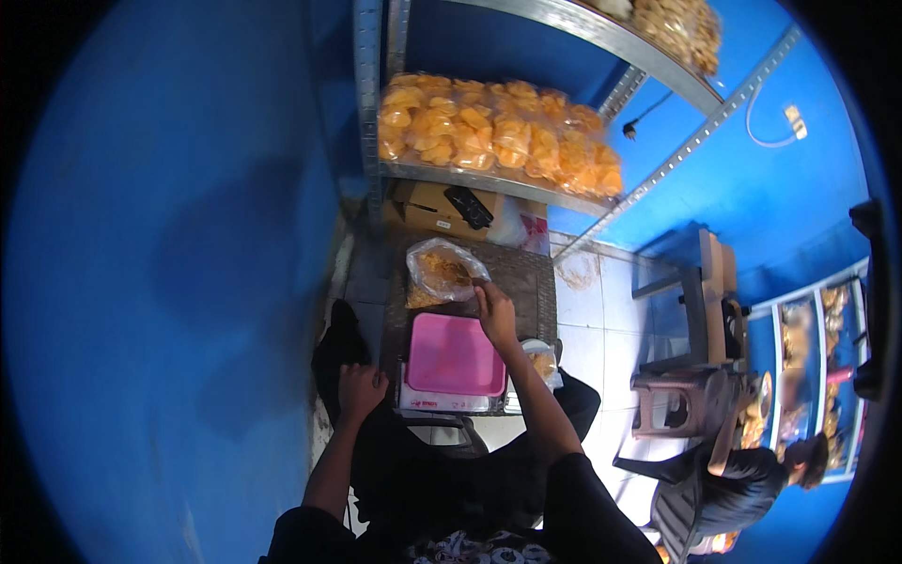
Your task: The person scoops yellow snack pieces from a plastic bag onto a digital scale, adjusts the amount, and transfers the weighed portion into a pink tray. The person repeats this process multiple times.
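Note:
My right hand (pixel 497 314) grips the end of a small utensil, probably a spoon, whose tip is inside an opened clear plastic bag (pixel 421 296) of golden-brown crumbly food (pixel 440 266). Just below the bag, a shallow pink plastic tray (pixel 454 352) rests on a white scale-like base (pixel 444 403) with printing on it. My left hand (pixel 361 389) lies on my left knee and holds nothing. To the right of the tray, partly behind my forearm, sits a smaller plastic bag (pixel 542 365) with similar food.
A dark woven-pattern table (pixel 518 264) carries these things. Beyond it stand a cardboard box (pixel 426 209) and a metal shelf (pixel 493 185) with bagged orange chips (pixel 486 134). A blue wall (pixel 162 282) rises close on my left. At right are a plastic stool (pixel 676 402) and a seated person (pixel 747 486).

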A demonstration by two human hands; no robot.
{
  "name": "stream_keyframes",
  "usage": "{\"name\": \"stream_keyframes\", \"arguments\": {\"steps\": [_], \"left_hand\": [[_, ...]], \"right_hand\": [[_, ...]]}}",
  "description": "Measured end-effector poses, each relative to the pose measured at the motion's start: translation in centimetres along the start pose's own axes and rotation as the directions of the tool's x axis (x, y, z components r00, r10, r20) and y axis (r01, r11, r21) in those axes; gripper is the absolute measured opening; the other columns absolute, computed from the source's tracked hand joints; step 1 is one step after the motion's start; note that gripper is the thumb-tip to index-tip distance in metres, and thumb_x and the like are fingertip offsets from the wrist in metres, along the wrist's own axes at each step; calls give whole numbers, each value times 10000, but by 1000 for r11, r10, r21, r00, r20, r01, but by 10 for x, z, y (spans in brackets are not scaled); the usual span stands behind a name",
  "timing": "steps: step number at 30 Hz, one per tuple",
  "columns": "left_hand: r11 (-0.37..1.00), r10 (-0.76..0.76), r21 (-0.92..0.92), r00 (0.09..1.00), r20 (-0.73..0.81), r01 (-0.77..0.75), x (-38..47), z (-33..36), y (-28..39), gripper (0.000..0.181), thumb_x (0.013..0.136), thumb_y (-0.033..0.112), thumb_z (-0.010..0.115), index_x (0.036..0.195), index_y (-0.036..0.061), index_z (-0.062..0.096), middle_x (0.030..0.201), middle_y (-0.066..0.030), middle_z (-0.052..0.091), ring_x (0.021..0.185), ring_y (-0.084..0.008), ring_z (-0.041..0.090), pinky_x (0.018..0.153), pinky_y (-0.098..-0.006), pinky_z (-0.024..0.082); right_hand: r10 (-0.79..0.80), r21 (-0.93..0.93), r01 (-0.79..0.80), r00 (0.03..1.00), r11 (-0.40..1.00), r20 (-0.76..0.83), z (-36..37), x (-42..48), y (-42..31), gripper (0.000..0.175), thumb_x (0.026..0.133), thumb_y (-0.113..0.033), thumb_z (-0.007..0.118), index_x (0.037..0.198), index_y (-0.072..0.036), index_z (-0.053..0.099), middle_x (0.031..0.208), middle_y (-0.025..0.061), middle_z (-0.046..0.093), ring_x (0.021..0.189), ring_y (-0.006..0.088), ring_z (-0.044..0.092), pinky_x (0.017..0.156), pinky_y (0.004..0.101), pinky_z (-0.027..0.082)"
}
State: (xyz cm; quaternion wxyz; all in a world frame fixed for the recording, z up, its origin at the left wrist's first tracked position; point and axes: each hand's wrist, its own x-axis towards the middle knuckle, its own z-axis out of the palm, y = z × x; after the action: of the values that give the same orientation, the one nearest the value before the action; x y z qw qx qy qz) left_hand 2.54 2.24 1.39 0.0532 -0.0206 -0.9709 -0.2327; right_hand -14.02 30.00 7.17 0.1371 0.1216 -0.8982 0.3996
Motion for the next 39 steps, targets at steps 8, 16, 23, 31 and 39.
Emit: {"name": "stream_keyframes", "arguments": {"steps": [8,16,23,31,39], "left_hand": [[995,78,74,995,-63,-74,-2,3,4,207,801,207,642,658,61,609,666,-93,611,724,-292,588,754,-427,414],[992,100,69,994,42,-103,-5,6,0,126,806,153,639,723,59,656,725,-107,631,761,-303,595,755,-429,418],[987,138,75,990,38,-141,-5,11,-4,85,804,134,643,795,54,670,811,-132,648,832,-314,611,835,-441,438],[868,27,-496,996,82,17,6,-3,63,464,745,-134,493,1161,20,628,1030,-185,618,998,-278,623,802,-326,501],[718,585,-571,789,187,-398,52,79,218,539,762,-113,525,1288,6,548,1296,-203,549,1120,-406,555,969,-446,457]], "right_hand": [[614,806,-423,784,415,95,-49,-48,8,438,1038,-369,440,1172,21,589,962,143,704,651,192,676,595,292,558],[813,823,-432,579,370,-62,-143,-195,14,511,1035,-419,415,1050,57,601,898,181,690,631,202,647,637,313,547],[905,774,-501,367,387,-215,-171,-283,23,477,1034,-383,407,1033,50,606,877,185,693,619,192,659,588,294,544],[853,705,-536,485,465,-193,-139,-266,28,324,1042,-230,419,1163,13,594,978,127,702,660,176,688,589,268,546],[477,114,-469,802,876,-361,-132,-250,20,269,978,-112,513,1229,-30,564,1142,196,612,992,374,639,798,425,523]]}}
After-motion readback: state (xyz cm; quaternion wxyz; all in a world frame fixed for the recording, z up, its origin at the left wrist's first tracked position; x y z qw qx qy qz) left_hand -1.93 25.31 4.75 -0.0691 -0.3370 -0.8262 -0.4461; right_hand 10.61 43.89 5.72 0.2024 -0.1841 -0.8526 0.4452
